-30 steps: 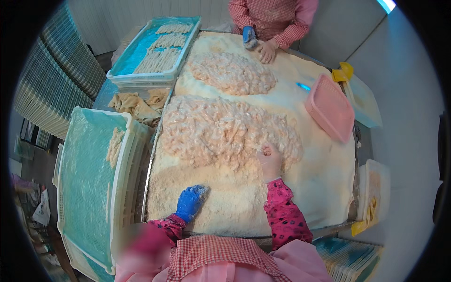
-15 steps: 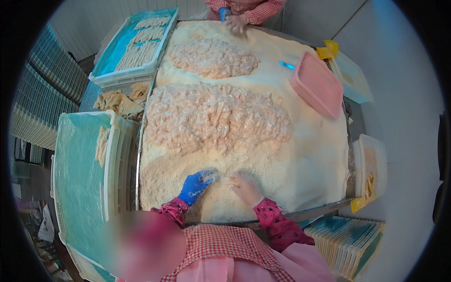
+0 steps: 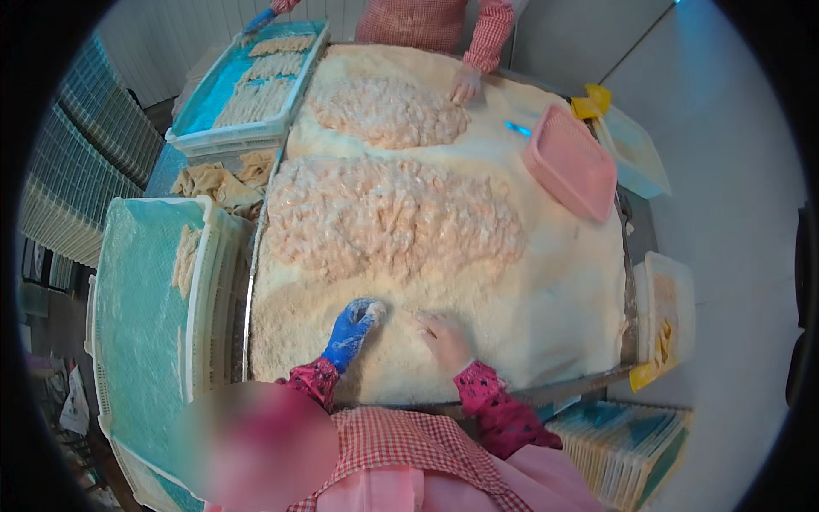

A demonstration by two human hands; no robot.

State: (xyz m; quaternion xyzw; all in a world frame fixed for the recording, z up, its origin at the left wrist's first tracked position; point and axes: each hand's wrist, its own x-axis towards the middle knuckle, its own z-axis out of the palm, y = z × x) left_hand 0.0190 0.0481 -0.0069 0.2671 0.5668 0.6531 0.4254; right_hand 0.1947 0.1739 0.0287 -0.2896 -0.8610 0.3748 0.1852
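Observation:
My left hand, in a powdered blue glove, is closed just above pale crumbs spread over the worktable. Its fingertips are coated white, and whatever they pinch blends in with the coating. A little to the right is my right hand, in a thin pale glove, its fingers stretched toward the left hand over the crumbs. The two hands are apart. Beyond them lies a wide heap of wet, pinkish-white raw strips, perhaps meat. Behind it sits a smaller heap of the same strips.
Left stands a stack of white trays with green liners; a tray of coated strips is farther back. A pink basket rests at right, near plastic tubs. Across the table a co-worker's hand touches the crumbs; their blue-gloved hand is by the tray.
My hands have drawn slightly apart, the left one closing more. The co-worker's hands have separated: the blue-gloved one moved to the far tray, the other down onto the crumbs. Another strip row shows in that tray.

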